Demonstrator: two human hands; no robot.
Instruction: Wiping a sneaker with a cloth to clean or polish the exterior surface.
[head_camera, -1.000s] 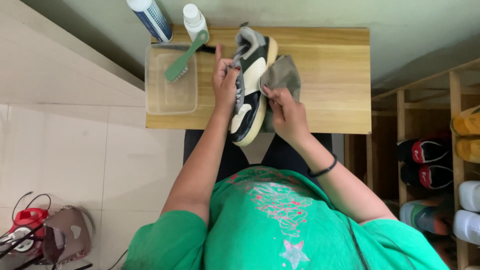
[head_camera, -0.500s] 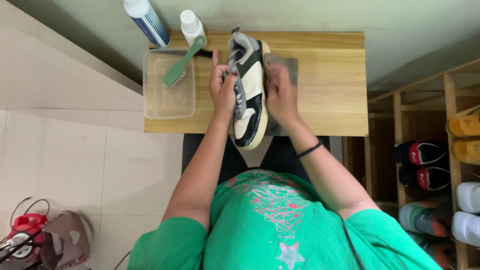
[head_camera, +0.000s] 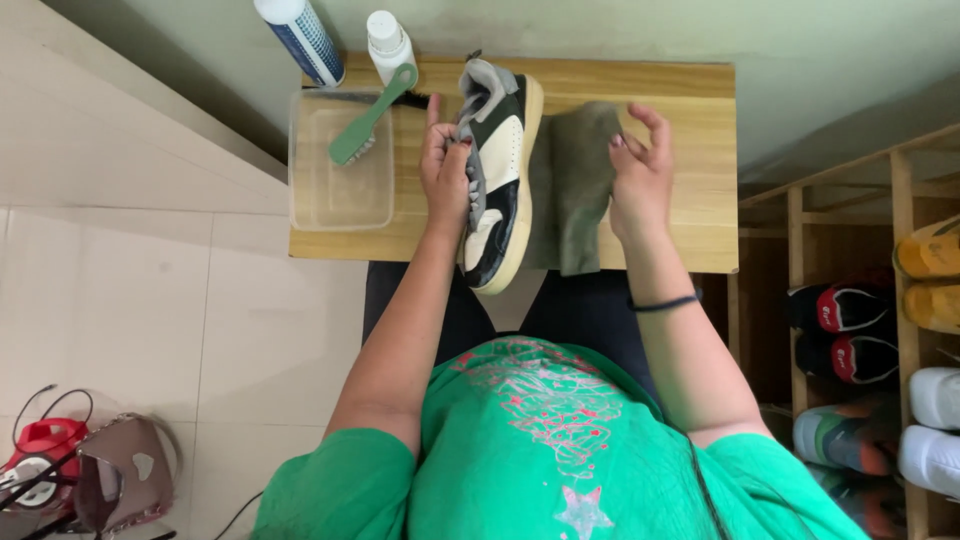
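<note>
Head view: nearest, one black, cream and grey sneaker (head_camera: 497, 180) lies on a small wooden table (head_camera: 690, 160), its toe jutting past the near edge. The left hand (head_camera: 445, 170) is closed around the shoe's left side, thumb and fingers pinching a lace. Just right of the shoe lies one grey-green cloth (head_camera: 575, 185), reaching almost to the near edge; the right hand (head_camera: 640, 170) is on its right edge, fingers loosely spread and curled. Bare tabletop stays free to the right of that hand. At the table's left edge sits one clear plastic tub (head_camera: 340, 200); I cannot tell whether it holds liquid. One green brush (head_camera: 370, 118) rests across its far rim. Farthest stand two bottles: a white one (head_camera: 388, 45) and a blue-and-white one (head_camera: 300, 38).
</note>
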